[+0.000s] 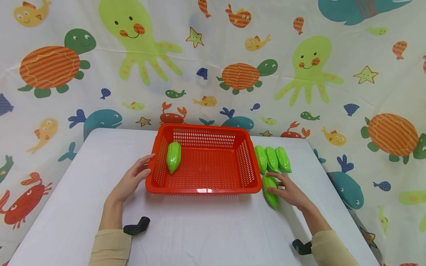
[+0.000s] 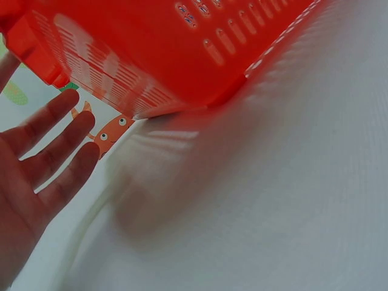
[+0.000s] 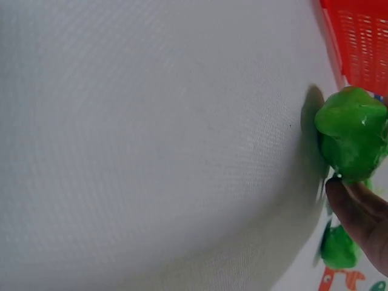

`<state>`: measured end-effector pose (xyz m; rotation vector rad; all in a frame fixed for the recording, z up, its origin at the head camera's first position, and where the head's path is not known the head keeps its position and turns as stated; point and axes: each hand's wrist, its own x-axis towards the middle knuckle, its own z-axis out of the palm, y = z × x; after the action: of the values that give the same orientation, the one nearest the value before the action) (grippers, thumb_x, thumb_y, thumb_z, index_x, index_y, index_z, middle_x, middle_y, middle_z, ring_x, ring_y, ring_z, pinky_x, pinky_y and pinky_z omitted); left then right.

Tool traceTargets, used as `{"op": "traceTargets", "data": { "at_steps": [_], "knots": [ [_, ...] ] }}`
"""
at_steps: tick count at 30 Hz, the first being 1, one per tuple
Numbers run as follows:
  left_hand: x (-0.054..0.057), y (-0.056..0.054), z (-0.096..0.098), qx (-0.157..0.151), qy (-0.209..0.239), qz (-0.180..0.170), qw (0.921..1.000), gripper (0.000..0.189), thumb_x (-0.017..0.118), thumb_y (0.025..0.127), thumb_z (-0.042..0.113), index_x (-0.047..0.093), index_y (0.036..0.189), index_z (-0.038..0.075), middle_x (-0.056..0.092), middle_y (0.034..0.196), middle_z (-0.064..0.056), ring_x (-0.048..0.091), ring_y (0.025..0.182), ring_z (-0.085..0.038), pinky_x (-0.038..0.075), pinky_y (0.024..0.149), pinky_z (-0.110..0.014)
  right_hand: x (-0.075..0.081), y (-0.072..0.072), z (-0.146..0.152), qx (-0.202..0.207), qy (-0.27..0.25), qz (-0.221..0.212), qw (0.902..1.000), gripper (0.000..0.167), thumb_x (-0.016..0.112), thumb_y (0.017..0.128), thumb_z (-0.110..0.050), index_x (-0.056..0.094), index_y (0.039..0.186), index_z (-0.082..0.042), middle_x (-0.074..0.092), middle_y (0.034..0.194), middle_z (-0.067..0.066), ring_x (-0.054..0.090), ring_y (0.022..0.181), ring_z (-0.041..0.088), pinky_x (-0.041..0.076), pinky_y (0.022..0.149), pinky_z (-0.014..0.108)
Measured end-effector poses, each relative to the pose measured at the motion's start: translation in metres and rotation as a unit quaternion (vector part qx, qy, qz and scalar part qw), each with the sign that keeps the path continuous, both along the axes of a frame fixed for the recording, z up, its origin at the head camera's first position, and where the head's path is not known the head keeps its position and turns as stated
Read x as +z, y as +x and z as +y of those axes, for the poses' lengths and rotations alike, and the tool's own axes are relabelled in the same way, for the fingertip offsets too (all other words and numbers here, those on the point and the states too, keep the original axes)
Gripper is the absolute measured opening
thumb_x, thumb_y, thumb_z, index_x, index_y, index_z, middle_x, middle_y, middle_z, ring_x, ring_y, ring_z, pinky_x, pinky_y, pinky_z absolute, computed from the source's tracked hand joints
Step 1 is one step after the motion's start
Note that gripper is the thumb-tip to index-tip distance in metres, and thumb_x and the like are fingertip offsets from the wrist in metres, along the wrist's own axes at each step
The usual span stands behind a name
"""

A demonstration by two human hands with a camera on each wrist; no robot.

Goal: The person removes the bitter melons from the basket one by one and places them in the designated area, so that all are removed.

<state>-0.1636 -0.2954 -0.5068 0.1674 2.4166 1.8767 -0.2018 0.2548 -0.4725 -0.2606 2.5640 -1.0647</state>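
Note:
A red plastic basket (image 1: 206, 190) with slotted walls sits on the white table. Inside it, toward the left, lies one glossy green ridged star fruit (image 1: 173, 157). My left hand (image 1: 132, 180) is at the basket's left rim, fingers stretched out; in the left wrist view its fingers (image 2: 60, 154) are spread beside the basket wall. To the right of the basket, my right hand (image 1: 288, 190) holds another star fruit (image 1: 270, 195) between thumb and fingers. In the right wrist view this star fruit (image 3: 351, 133) shows its lobed end, partly hidden by the hand.
Three more star fruits, including the middle one (image 1: 271, 159), lie in a row beside the basket's right wall. A cloth curtain (image 1: 213, 48) printed with sea animals hangs behind the table. Black wrist devices, one at the left sleeve (image 1: 136, 226), sit near the cuffs.

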Motion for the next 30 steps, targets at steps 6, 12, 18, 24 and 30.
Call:
{"op": "traceTargets", "data": {
  "at_steps": [6, 12, 18, 24, 30],
  "knots": [
    [0.001, 0.0, 0.0, -0.001, 0.002, 0.002, 1.0, 0.057, 0.052, 0.1, 0.037, 0.033, 0.152, 0.028, 0.035, 0.151, -0.013, 0.032, 0.137, -0.036, 0.034, 0.102, -0.067, 0.005, 0.001, 0.0, -0.001, -0.004, -0.006, 1.0, 0.061, 0.068, 0.091, -0.034, 0.044, 0.145, -0.017, 0.034, 0.145, 0.022, 0.041, 0.127, 0.048, 0.052, 0.09, 0.053],
    [0.001, 0.001, 0.001, -0.002, 0.0, 0.011, 0.9999, 0.056, 0.051, 0.1, 0.034, 0.033, 0.153, 0.026, 0.037, 0.15, -0.014, 0.033, 0.136, -0.036, 0.036, 0.102, -0.065, 0.009, 0.0, 0.001, -0.01, -0.001, -0.028, 0.9996, 0.069, 0.068, 0.091, -0.037, 0.038, 0.148, -0.015, 0.029, 0.149, 0.023, 0.039, 0.129, 0.048, 0.052, 0.09, 0.052],
    [0.002, 0.002, 0.002, -0.002, 0.0, 0.014, 0.9999, 0.056, 0.051, 0.1, 0.034, 0.032, 0.153, 0.026, 0.036, 0.15, -0.015, 0.034, 0.135, -0.036, 0.038, 0.101, -0.064, 0.015, -0.001, 0.003, -0.011, -0.007, -0.021, 0.9997, 0.068, 0.068, 0.091, -0.036, 0.038, 0.148, -0.013, 0.03, 0.15, 0.022, 0.04, 0.13, 0.047, 0.053, 0.09, 0.051],
    [0.002, 0.002, 0.002, -0.002, 0.003, 0.012, 0.9999, 0.057, 0.052, 0.1, 0.033, 0.032, 0.153, 0.025, 0.037, 0.15, -0.014, 0.034, 0.136, -0.035, 0.037, 0.102, -0.065, 0.024, -0.003, 0.003, -0.02, 0.002, -0.007, 0.9998, 0.067, 0.066, 0.094, -0.035, 0.036, 0.148, -0.011, 0.031, 0.15, 0.022, 0.038, 0.131, 0.046, 0.052, 0.091, 0.053],
    [0.002, 0.001, 0.002, -0.003, 0.003, 0.012, 0.9999, 0.057, 0.052, 0.1, 0.033, 0.032, 0.153, 0.024, 0.036, 0.15, -0.013, 0.034, 0.135, -0.035, 0.036, 0.102, -0.065, 0.033, -0.007, 0.004, -0.043, 0.002, 0.007, 0.999, 0.071, 0.064, 0.094, -0.037, 0.032, 0.151, -0.01, 0.033, 0.151, 0.021, 0.038, 0.134, 0.043, 0.049, 0.094, 0.055]
  ]
}}
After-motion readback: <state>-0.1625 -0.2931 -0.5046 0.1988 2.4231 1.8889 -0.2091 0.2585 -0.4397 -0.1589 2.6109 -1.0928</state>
